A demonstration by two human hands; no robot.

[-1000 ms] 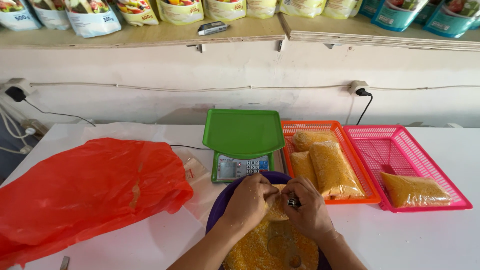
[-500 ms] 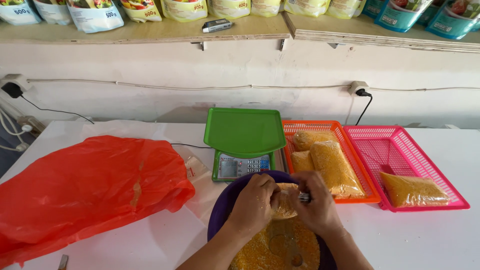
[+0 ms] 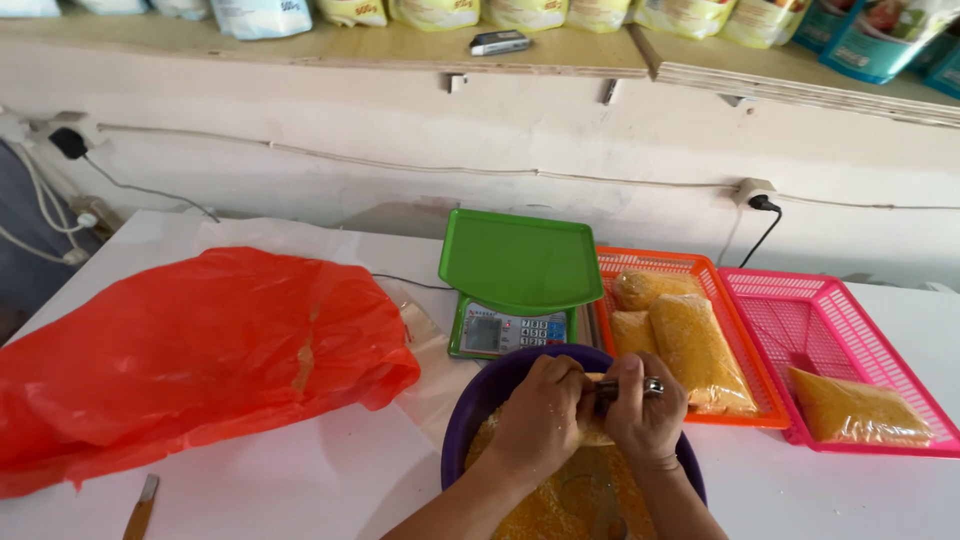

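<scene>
My left hand [image 3: 538,412] and my right hand [image 3: 643,406] are closed together over a purple bowl [image 3: 470,410] filled with yellow grain [image 3: 545,505]. Between them they pinch a small clear bag of the grain [image 3: 594,430], mostly hidden by my fingers. My right hand also grips a metal scoop handle [image 3: 640,387] that sticks out sideways. Just behind the bowl stands a green digital scale [image 3: 520,265] with nothing on its platform.
An orange basket [image 3: 700,268] holds three filled bags of grain. A pink basket [image 3: 800,320] holds one bag [image 3: 858,410]. A big red plastic bag [image 3: 200,345] lies at the left. A knife [image 3: 140,512] lies near the front edge. A shelf of packets runs above.
My hands have stayed over the bowl, turning the small bag between them. The camera has tilted and shifted left.
</scene>
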